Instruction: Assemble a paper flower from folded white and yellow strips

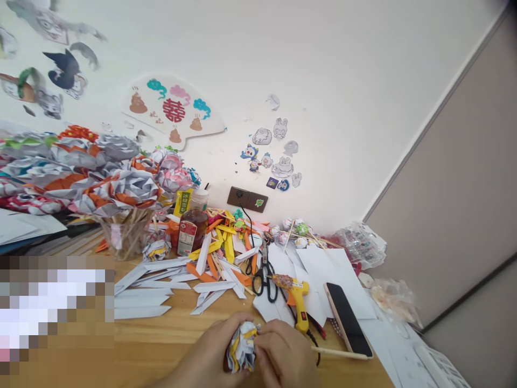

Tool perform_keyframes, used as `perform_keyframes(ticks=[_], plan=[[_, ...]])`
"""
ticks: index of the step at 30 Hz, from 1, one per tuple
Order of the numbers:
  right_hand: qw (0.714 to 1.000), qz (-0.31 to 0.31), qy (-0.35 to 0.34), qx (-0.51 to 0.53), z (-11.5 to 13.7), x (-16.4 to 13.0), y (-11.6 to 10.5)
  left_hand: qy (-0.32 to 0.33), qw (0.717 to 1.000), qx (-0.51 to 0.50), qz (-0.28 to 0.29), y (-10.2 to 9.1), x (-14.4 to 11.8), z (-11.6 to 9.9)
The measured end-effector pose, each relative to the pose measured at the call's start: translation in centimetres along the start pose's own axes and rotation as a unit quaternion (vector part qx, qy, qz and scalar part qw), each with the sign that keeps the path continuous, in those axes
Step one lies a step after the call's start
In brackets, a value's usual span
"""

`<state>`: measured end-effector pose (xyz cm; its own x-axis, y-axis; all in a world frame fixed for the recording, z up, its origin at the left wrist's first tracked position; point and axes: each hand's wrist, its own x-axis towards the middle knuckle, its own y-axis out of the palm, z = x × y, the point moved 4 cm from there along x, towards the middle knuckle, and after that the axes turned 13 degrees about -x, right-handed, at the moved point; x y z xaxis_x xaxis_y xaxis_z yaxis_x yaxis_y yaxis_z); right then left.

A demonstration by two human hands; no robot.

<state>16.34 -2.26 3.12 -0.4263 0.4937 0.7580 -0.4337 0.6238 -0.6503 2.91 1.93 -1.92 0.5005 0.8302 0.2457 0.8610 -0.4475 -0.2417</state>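
Head view — left hand (205, 353) and right hand (285, 350) both pinching a paper flower (241, 347), scissors (264, 275) and glue gun (298, 302) just beyond.

Scissors (264, 276), glue gun (298, 302), phone (347, 319)

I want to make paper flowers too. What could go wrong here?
The glue gun lies on loose white paper sheets close to the right hand; if hot, it might burn skin or stick paper. The scissors lie nearby too. Both hands squeeze the folded paper flower, which could crush.
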Motion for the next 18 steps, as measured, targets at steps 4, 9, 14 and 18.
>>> perform_keyframes(ticks=[4,9,14,18], plan=[[1.000,0.004,0.012,0.019,-0.14,0.16,-0.17,0.013,1.000,0.022,0.007,-0.01,-0.06,-0.11],[0.999,0.007,0.013,0.045,-0.03,0.29,-0.34,0.018,0.999,0.050,0.008,0.07,-0.08,-0.07],[0.999,0.001,0.003,0.046,0.08,0.46,-0.28,0.029,0.998,0.054,0.005,0.05,-0.01,0.03],[1.000,0.012,0.010,0.019,-0.02,0.22,0.00,0.029,0.998,0.052,0.008,0.04,-0.09,-0.04]])
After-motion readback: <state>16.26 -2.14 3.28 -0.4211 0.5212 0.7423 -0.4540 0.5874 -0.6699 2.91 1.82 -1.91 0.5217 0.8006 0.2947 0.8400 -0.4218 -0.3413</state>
